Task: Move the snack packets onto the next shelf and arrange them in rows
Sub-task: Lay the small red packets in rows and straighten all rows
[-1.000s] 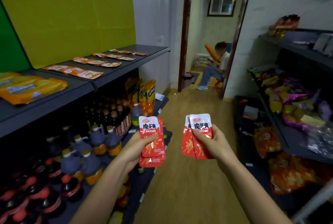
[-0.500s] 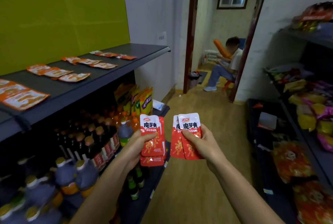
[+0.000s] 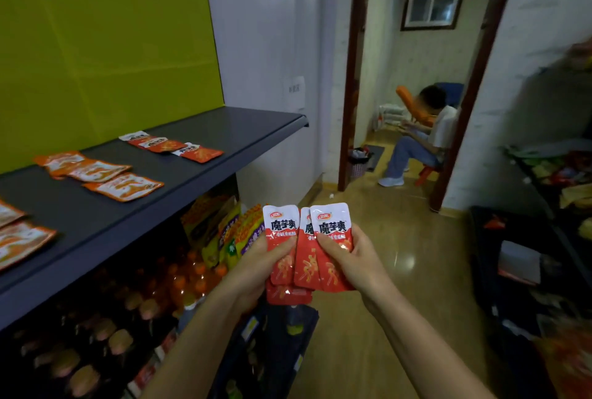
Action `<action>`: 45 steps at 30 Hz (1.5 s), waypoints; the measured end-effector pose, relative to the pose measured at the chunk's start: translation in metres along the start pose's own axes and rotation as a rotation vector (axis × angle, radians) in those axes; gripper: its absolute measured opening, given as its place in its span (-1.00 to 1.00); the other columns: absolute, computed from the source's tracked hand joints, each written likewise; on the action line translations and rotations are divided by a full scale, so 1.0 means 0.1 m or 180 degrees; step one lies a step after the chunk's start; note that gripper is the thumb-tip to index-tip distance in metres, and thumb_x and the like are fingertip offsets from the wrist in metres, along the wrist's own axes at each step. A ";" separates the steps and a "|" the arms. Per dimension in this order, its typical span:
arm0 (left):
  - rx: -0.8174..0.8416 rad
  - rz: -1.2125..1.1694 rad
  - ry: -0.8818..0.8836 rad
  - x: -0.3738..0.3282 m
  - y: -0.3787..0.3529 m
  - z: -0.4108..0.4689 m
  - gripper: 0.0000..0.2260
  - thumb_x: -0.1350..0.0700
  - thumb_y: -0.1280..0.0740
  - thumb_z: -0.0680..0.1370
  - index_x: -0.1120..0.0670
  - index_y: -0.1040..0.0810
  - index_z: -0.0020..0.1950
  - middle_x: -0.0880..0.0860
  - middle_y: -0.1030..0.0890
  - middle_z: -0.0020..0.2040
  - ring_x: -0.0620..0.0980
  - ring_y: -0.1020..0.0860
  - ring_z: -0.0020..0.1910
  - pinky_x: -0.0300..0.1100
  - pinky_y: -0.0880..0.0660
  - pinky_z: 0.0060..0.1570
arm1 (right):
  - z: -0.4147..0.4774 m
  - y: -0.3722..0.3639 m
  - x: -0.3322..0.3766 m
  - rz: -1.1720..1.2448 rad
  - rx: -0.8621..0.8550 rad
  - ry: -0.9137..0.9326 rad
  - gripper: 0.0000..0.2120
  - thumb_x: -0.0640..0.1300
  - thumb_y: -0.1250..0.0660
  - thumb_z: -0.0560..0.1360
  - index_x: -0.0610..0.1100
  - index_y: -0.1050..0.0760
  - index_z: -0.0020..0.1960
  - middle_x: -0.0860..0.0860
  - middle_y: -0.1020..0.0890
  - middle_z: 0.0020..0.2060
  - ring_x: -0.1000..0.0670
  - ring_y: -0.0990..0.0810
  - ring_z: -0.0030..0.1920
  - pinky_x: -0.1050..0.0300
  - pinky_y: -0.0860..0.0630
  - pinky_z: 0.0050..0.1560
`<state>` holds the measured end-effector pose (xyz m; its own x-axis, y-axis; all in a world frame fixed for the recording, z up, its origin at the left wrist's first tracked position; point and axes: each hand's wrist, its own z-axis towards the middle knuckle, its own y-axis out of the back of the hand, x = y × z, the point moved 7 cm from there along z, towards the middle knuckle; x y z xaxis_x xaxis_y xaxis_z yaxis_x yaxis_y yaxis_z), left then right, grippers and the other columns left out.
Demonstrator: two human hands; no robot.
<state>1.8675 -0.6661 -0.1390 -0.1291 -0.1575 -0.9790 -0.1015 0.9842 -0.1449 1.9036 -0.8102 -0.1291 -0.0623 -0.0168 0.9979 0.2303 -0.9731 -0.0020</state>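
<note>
Gripping red snack packets [image 3: 281, 232] between thumb and fingers, the left hand [image 3: 253, 267] sits beside the right hand [image 3: 355, 265], which pinches a second pair [image 3: 331, 225]; the two bunches touch mid-air, beside the dark shelf [image 3: 243, 129] where orange packets [image 3: 123, 186] lie in rows.

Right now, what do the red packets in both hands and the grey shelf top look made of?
The red packets: glossy plastic film, probably; shiny highlights, flat sealed top edges. The grey shelf top: likely painted sheet metal, matte; thin folded front lip, no grain visible.
</note>
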 end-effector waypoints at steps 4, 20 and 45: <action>-0.0217 -0.0116 -0.0049 -0.12 0.00 0.46 -0.73 0.08 -0.32 0.52 0.03 -0.48 0.22 0.07 -0.67 0.04 0.04 -0.67 -0.04 -0.11 -0.62 -0.14 | 0.61 0.05 -0.02 -0.0229 0.0119 0.0128 -0.70 -0.09 -0.40 0.45 -0.05 -0.46 0.15 0.00 -0.65 0.01 0.02 -0.65 -0.02 0.02 -0.60 0.02; -0.2256 -0.0276 -0.0827 -1.18 0.56 1.29 -0.64 0.22 -0.38 0.46 0.12 -0.45 0.24 0.10 -0.66 0.02 -0.01 -0.66 -0.14 -0.20 -0.62 -0.27 | 2.56 -0.85 0.70 -0.0177 0.2052 0.0458 -0.84 0.01 -0.37 0.46 0.12 -0.43 0.00 0.08 -0.63 -0.03 0.07 -0.64 -0.05 0.09 -0.60 -0.07; -0.3814 0.0254 -0.0655 -2.25 2.46 1.25 -0.89 0.26 -0.32 0.50 0.09 -0.52 -0.21 -0.06 -0.62 -0.52 -0.16 -0.58 -0.56 -0.29 -0.53 -0.55 | 4.50 -3.33 0.71 -0.1293 0.2555 0.0790 -0.69 -0.12 -0.35 0.47 -0.22 -0.47 0.16 -0.09 -0.57 0.05 -0.06 -0.55 0.03 0.14 -0.43 -0.03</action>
<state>1.9944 -0.3782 0.0277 -0.0288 0.0229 -0.9993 -0.9606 0.2758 0.0340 2.2590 -0.3841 -0.0282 -0.4695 0.1513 0.8699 0.7419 -0.4666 0.4816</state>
